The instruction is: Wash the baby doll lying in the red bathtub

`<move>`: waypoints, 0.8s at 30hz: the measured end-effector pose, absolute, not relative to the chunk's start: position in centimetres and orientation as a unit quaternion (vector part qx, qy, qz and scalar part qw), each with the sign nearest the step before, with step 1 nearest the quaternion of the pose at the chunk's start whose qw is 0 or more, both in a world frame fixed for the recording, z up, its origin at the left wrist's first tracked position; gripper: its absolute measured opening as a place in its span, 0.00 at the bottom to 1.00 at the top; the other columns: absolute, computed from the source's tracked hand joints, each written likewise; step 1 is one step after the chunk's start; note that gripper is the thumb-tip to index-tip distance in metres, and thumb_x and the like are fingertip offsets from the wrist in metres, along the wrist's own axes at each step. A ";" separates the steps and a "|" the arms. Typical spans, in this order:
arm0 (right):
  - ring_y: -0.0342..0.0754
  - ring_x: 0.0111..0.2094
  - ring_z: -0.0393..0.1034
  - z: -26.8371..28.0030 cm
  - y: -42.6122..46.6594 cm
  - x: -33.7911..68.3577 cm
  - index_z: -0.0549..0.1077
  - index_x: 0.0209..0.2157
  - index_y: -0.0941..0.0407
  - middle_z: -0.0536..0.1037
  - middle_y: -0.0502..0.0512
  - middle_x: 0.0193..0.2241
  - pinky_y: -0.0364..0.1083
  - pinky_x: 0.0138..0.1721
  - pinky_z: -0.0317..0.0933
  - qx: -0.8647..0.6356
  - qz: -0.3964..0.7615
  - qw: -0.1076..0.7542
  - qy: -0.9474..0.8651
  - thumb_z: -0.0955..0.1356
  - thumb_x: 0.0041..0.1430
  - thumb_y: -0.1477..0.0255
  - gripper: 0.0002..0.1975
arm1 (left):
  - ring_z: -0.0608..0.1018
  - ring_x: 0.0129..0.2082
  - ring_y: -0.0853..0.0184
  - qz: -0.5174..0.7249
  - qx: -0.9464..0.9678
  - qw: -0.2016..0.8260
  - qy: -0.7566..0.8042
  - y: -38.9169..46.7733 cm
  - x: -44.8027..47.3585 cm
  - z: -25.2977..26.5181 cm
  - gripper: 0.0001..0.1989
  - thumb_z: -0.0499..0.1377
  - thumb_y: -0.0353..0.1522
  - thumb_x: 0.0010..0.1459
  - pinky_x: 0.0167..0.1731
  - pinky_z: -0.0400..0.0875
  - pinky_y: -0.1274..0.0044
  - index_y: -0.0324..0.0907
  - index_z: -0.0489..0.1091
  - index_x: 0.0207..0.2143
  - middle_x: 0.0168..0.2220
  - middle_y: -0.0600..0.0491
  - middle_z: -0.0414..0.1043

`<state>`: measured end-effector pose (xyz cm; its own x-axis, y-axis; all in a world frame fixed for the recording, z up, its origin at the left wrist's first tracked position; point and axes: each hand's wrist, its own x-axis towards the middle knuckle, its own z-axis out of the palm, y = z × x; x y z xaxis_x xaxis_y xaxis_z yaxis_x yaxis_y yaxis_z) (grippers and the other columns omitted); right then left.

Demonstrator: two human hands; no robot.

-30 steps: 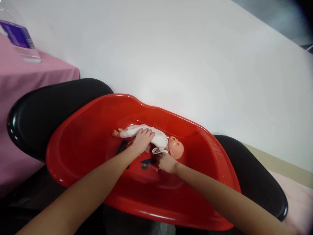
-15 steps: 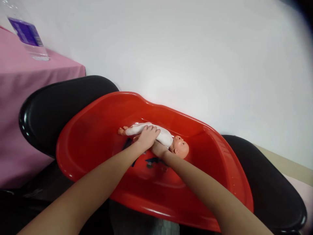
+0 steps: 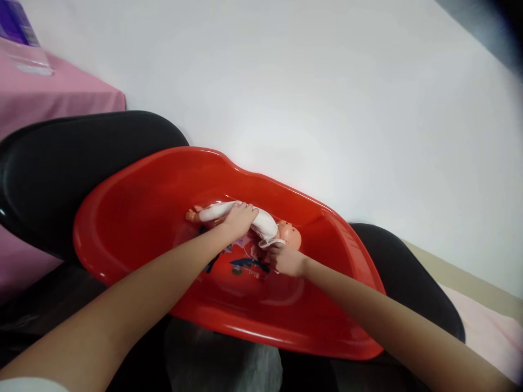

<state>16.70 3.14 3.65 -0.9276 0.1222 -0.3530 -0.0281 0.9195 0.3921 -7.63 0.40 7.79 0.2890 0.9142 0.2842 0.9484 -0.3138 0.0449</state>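
A small baby doll (image 3: 265, 222) in a white suit lies on its back inside a red plastic baby tub (image 3: 134, 218), head to the right, feet to the left. My left hand (image 3: 239, 218) rests over the doll's middle and legs, fingers curled on the white cloth. My right hand (image 3: 286, 259) sits just below the doll's head and pinches the loose edge of the white suit near the neck. A dark printed picture (image 3: 247, 267) shows on the tub floor under my arms.
The tub rests across two black seats, one seat (image 3: 61, 158) at the left and another seat (image 3: 408, 277) at the right. A white wall (image 3: 327, 98) stands right behind. A pink cloth-covered table (image 3: 49, 98) with a clear bottle (image 3: 20, 38) is at the far left.
My right hand has slid out from under the doll's chest to its neck and now pinches the suit's edge. My left hand stays on the doll's body. The view has shifted slightly.
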 end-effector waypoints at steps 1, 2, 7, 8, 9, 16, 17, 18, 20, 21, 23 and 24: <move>0.52 0.55 0.69 4.4 3.2 16.5 0.78 0.41 0.57 0.79 0.57 0.46 0.54 0.60 0.60 0.009 0.199 0.174 0.964 0.59 0.68 0.79 0.17 | 0.75 0.47 0.52 -0.126 -0.799 0.065 -0.585 0.5 -7.7 7.8 0.16 0.52 0.23 0.61 0.47 0.65 0.64 0.36 0.69 0.50 0.47 0.42 0.74; 0.52 0.56 0.67 5.2 3.2 16.2 0.78 0.42 0.57 0.79 0.57 0.47 0.54 0.59 0.59 -0.002 0.205 0.161 0.965 0.58 0.69 0.78 0.17 | 0.75 0.47 0.52 -0.122 -0.796 0.065 -0.589 0.6 -7.8 7.8 0.15 0.52 0.23 0.62 0.47 0.65 0.63 0.36 0.70 0.50 0.48 0.42 0.74; 0.53 0.50 0.67 6.6 3.4 16.4 0.76 0.45 0.59 0.78 0.59 0.43 0.54 0.51 0.61 0.024 0.245 0.126 0.961 0.56 0.71 0.75 0.18 | 0.74 0.49 0.52 -0.116 -0.790 0.063 -0.599 0.9 -8.0 7.3 0.16 0.52 0.24 0.62 0.47 0.65 0.64 0.36 0.69 0.51 0.49 0.42 0.74; 0.53 0.49 0.68 6.3 3.5 16.7 0.76 0.43 0.59 0.78 0.58 0.43 0.54 0.50 0.62 0.034 0.250 0.124 0.960 0.57 0.71 0.75 0.17 | 0.74 0.49 0.52 -0.114 -0.792 0.064 -0.597 0.9 -8.0 7.2 0.16 0.52 0.24 0.62 0.47 0.65 0.64 0.36 0.69 0.51 0.49 0.42 0.74; 0.54 0.49 0.68 5.7 3.6 17.1 0.77 0.40 0.59 0.78 0.57 0.42 0.55 0.49 0.63 0.042 0.254 0.122 0.959 0.58 0.70 0.75 0.16 | 0.74 0.49 0.52 -0.113 -0.794 0.067 -0.593 0.8 -7.9 7.2 0.16 0.53 0.24 0.61 0.48 0.65 0.64 0.36 0.69 0.51 0.49 0.42 0.74; 0.51 0.49 0.69 4.2 2.9 17.4 0.78 0.38 0.57 0.78 0.57 0.48 0.53 0.48 0.66 0.033 0.246 0.115 0.962 0.58 0.71 0.73 0.17 | 0.75 0.47 0.52 -0.114 -0.797 0.076 -0.588 0.7 -7.4 6.9 0.15 0.53 0.24 0.61 0.47 0.65 0.64 0.35 0.69 0.50 0.47 0.41 0.74; 0.52 0.51 0.68 4.7 2.8 17.2 0.78 0.41 0.58 0.77 0.57 0.50 0.53 0.50 0.65 0.027 0.249 0.102 0.963 0.58 0.71 0.72 0.17 | 0.75 0.47 0.52 -0.113 -0.796 0.076 -0.589 0.7 -7.3 6.8 0.15 0.53 0.24 0.61 0.47 0.65 0.64 0.35 0.69 0.50 0.47 0.41 0.74; 0.53 0.52 0.67 5.2 2.6 17.0 0.77 0.45 0.59 0.77 0.58 0.50 0.54 0.51 0.64 0.024 0.254 0.087 0.963 0.58 0.71 0.73 0.17 | 0.75 0.48 0.52 -0.113 -0.795 0.078 -0.591 0.8 -7.4 6.8 0.15 0.53 0.24 0.61 0.47 0.65 0.64 0.35 0.69 0.50 0.47 0.41 0.74; 0.53 0.53 0.66 5.9 2.4 16.8 0.75 0.49 0.61 0.77 0.61 0.48 0.54 0.53 0.63 0.026 0.262 0.064 0.963 0.58 0.71 0.74 0.17 | 0.75 0.47 0.52 -0.112 -0.794 0.081 -0.591 0.9 -7.4 6.6 0.15 0.52 0.24 0.61 0.47 0.65 0.64 0.35 0.69 0.50 0.47 0.41 0.74; 0.53 0.53 0.66 5.9 2.4 16.9 0.75 0.50 0.62 0.78 0.62 0.48 0.55 0.53 0.63 0.030 0.263 0.061 0.962 0.58 0.71 0.75 0.17 | 0.74 0.47 0.52 -0.113 -0.795 0.082 -0.591 0.9 -7.5 6.6 0.15 0.52 0.24 0.61 0.47 0.65 0.64 0.34 0.69 0.50 0.47 0.41 0.74; 0.55 0.54 0.65 5.3 2.3 17.3 0.77 0.47 0.63 0.77 0.63 0.48 0.56 0.54 0.62 0.047 0.257 0.079 0.962 0.60 0.70 0.74 0.16 | 0.74 0.47 0.51 -0.116 -0.798 0.083 -0.586 0.9 -7.6 6.4 0.15 0.52 0.24 0.61 0.47 0.65 0.64 0.34 0.69 0.50 0.47 0.41 0.74; 0.56 0.55 0.64 4.7 2.3 17.5 0.78 0.45 0.63 0.77 0.63 0.48 0.56 0.55 0.61 0.062 0.252 0.094 0.961 0.61 0.69 0.74 0.15 | 0.74 0.47 0.51 -0.118 -0.800 0.083 -0.582 0.9 -7.6 6.4 0.15 0.53 0.24 0.61 0.47 0.65 0.64 0.34 0.69 0.50 0.47 0.41 0.74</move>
